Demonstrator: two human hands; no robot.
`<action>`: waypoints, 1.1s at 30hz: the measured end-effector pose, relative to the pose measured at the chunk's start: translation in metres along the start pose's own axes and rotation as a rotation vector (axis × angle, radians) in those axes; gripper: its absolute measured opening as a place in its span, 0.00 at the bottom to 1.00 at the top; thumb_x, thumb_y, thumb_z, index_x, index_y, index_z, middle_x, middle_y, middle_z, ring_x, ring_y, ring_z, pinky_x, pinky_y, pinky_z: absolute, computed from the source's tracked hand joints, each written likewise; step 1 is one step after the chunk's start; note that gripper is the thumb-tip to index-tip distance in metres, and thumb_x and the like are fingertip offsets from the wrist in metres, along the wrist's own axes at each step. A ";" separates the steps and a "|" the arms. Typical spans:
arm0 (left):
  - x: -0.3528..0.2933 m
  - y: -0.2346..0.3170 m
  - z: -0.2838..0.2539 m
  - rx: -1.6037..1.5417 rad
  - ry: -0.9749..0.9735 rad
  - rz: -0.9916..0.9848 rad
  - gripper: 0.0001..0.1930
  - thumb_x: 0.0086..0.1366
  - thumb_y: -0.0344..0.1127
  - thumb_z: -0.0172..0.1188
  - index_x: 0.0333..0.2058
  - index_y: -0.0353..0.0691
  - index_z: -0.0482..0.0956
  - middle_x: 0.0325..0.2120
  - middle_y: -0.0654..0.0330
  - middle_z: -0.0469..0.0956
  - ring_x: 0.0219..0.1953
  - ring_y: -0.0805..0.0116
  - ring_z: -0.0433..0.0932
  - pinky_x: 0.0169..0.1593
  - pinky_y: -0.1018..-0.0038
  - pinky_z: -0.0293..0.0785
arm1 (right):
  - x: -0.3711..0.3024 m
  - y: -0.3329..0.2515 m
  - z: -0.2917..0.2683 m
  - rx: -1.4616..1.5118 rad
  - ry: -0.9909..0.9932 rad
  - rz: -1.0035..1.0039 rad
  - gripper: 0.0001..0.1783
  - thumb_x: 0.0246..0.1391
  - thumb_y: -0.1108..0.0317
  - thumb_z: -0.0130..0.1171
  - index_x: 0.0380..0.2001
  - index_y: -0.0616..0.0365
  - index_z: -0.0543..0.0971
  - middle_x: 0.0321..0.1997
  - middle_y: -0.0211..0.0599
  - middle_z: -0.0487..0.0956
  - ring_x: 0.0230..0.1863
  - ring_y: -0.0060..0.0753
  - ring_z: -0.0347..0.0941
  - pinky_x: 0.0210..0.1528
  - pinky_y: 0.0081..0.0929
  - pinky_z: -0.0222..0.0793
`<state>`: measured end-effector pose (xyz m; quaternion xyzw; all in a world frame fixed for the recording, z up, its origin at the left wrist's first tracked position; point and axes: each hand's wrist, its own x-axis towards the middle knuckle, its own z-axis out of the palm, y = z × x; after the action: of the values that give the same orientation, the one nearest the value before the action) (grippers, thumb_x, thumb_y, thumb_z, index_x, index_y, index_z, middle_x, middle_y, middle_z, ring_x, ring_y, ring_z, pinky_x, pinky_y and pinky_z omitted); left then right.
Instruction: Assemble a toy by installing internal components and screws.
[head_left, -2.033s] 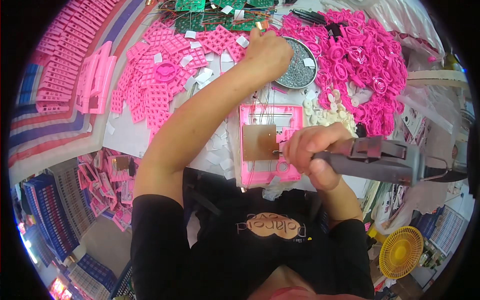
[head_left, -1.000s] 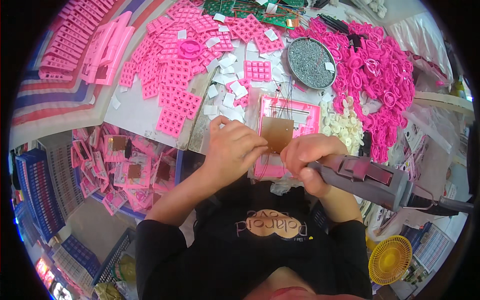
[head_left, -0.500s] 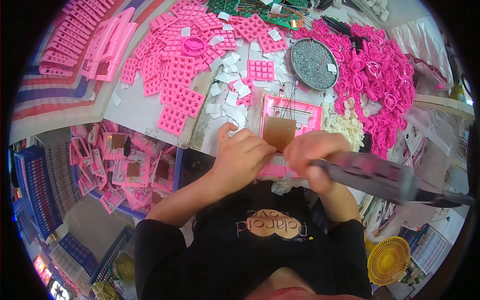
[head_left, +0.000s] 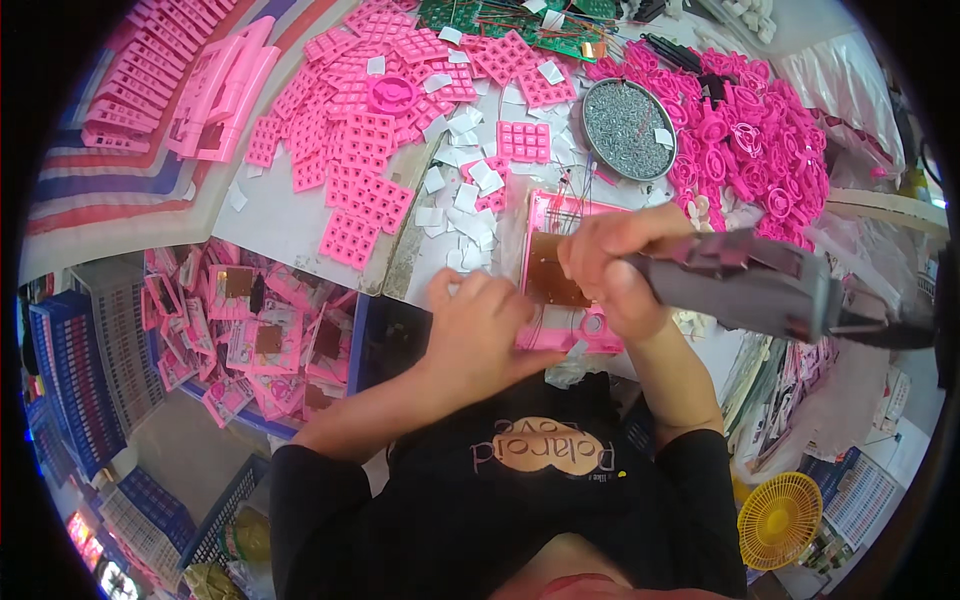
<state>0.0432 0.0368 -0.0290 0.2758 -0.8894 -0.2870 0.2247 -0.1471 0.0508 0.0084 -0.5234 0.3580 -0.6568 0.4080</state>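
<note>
A pink plastic housing [head_left: 597,326] lies at the table's front edge, with a brown circuit board [head_left: 548,285] and thin wires in it. My left hand [head_left: 475,325] holds the housing's left side, thumb stretched along the near edge. In my right hand [head_left: 625,265] is a dark grey electric screwdriver [head_left: 745,283], its body pointing up and right. The fist hides its tip and part of the board. Beyond the housing stands a round metal dish [head_left: 628,130] of small screws.
Pink keypads [head_left: 360,140] and white paper bits [head_left: 465,197] lie behind and left. Magenta plastic rings [head_left: 750,140] are heaped right; green circuit boards [head_left: 545,35] are at the back. A blue-rimmed crate [head_left: 353,345] of pink housings is below left, a yellow basket [head_left: 780,520] below right.
My right hand and the screwdriver have moved up from the housing's near part over the board. My left hand has shifted down slightly, its thumb now along the near edge.
</note>
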 end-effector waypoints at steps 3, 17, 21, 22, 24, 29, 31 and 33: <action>-0.016 -0.001 0.008 -0.017 -0.038 0.049 0.13 0.50 0.45 0.75 0.27 0.48 0.79 0.34 0.66 0.73 0.39 0.63 0.71 0.48 0.58 0.56 | -0.009 0.018 0.000 0.025 0.071 0.069 0.10 0.59 0.70 0.61 0.38 0.58 0.70 0.25 0.34 0.74 0.25 0.22 0.69 0.30 0.25 0.68; -0.002 0.009 -0.004 -0.012 -0.341 0.255 0.12 0.55 0.39 0.67 0.39 0.48 0.79 0.35 0.62 0.72 0.43 0.63 0.73 0.52 0.54 0.61 | 0.004 0.030 -0.003 -0.416 -0.047 -0.012 0.13 0.57 0.74 0.62 0.40 0.61 0.68 0.21 0.33 0.71 0.22 0.27 0.69 0.28 0.28 0.68; 0.006 0.014 0.026 0.054 -0.267 0.456 0.10 0.57 0.37 0.66 0.38 0.48 0.79 0.32 0.66 0.73 0.42 0.65 0.74 0.54 0.58 0.63 | 0.006 -0.002 -0.027 -0.020 0.090 0.150 0.25 0.55 0.74 0.65 0.53 0.62 0.66 0.31 0.39 0.75 0.32 0.28 0.73 0.38 0.31 0.71; 0.009 0.013 0.029 0.099 -0.298 0.474 0.10 0.57 0.37 0.66 0.38 0.48 0.79 0.32 0.67 0.74 0.42 0.66 0.74 0.54 0.59 0.63 | 0.010 -0.012 -0.028 -0.068 0.104 0.108 0.29 0.55 0.74 0.65 0.57 0.62 0.65 0.35 0.41 0.76 0.35 0.29 0.74 0.41 0.31 0.71; 0.014 0.012 0.031 -0.024 -0.258 0.439 0.08 0.59 0.36 0.66 0.37 0.46 0.80 0.30 0.66 0.74 0.39 0.65 0.76 0.49 0.60 0.67 | 0.007 -0.024 -0.030 -0.263 0.173 -0.003 0.43 0.54 0.74 0.66 0.70 0.62 0.57 0.47 0.46 0.78 0.44 0.34 0.75 0.49 0.33 0.72; 0.023 0.006 0.013 -0.295 -0.157 0.000 0.06 0.63 0.31 0.65 0.37 0.37 0.82 0.25 0.61 0.77 0.26 0.71 0.75 0.32 0.71 0.70 | -0.066 -0.045 -0.045 -0.977 -0.056 0.115 0.33 0.46 0.74 0.68 0.59 0.60 0.74 0.55 0.45 0.75 0.49 0.42 0.74 0.57 0.36 0.68; 0.031 0.008 0.007 -0.426 -0.161 -0.210 0.06 0.65 0.29 0.64 0.38 0.34 0.82 0.24 0.61 0.78 0.22 0.76 0.72 0.26 0.77 0.67 | -0.080 -0.023 -0.032 -0.811 0.000 0.258 0.24 0.47 0.72 0.68 0.50 0.57 0.79 0.49 0.42 0.78 0.46 0.41 0.74 0.54 0.36 0.68; 0.030 0.002 0.007 -0.644 -0.290 -0.425 0.08 0.67 0.28 0.62 0.42 0.32 0.83 0.27 0.62 0.82 0.23 0.84 0.69 0.26 0.82 0.66 | -0.082 -0.013 -0.025 -0.742 0.023 0.311 0.16 0.47 0.71 0.69 0.43 0.55 0.83 0.42 0.38 0.80 0.43 0.40 0.73 0.50 0.35 0.68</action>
<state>0.0160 0.0219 -0.0256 0.3257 -0.6999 -0.6265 0.1077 -0.1635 0.1323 -0.0174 -0.5674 0.6504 -0.4190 0.2819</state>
